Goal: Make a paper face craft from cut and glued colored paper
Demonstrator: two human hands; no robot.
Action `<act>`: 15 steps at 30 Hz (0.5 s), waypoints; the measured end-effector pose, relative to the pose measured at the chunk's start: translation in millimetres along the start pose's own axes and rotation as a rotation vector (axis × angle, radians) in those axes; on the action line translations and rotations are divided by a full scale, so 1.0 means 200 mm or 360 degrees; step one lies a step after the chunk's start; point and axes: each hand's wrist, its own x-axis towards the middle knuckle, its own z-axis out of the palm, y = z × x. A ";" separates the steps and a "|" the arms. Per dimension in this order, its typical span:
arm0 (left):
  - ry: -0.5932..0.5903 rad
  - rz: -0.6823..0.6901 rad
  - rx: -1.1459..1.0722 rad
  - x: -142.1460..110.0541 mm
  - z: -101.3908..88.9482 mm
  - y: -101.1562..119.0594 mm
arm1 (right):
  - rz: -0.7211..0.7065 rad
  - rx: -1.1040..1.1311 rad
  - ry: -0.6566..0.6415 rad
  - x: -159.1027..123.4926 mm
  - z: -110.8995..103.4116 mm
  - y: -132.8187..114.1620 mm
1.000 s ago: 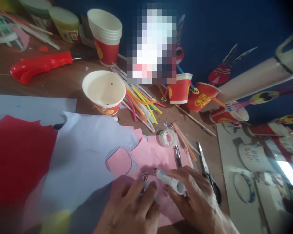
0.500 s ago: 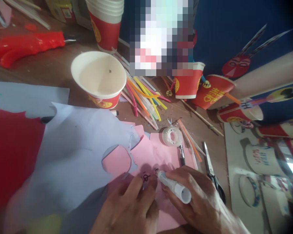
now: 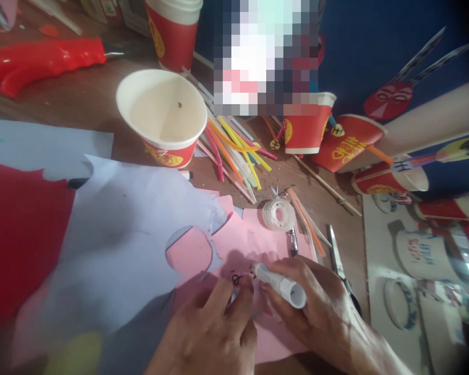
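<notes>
One white tube [image 3: 277,282] is slanting over the pink paper [image 3: 275,336], its long axis running from upper left to lower right; the narrow tip is pointing up-left, down at the paper, while the hollow end is facing down-right, toward the wearer. A bare stretch of pink is lying between the tip and the tape roll [image 3: 279,214]. The cut edge of the pale sheet [image 3: 113,234] is bordering it on the left; scissors [image 3: 338,260] are lying on the table just outside its right side. The right hand [image 3: 318,299] is gripping the tube between thumb and fingers, tip and hollow end both protruding. The left hand [image 3: 214,323] is resting fingertips just beside a drawn loop [image 3: 236,280]; whether it is pinching anything, I cannot tell. Farther out, straws [image 3: 234,148] and a paper cup [image 3: 162,112] are occupying the table.
</notes>
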 end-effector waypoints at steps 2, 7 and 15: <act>-0.0028 -0.0029 0.0019 0.01 -0.03 0.00 | 0.0025 -0.0014 0.0010 -0.02 0.00 0.00; -0.0035 -0.0016 0.0028 -0.01 -0.02 0.00 | 0.0053 -0.0035 0.0002 -0.04 0.01 -0.01; 0.0127 0.0030 0.0015 -0.06 0.06 0.00 | -0.0012 -0.0072 0.0077 0.02 0.03 -0.04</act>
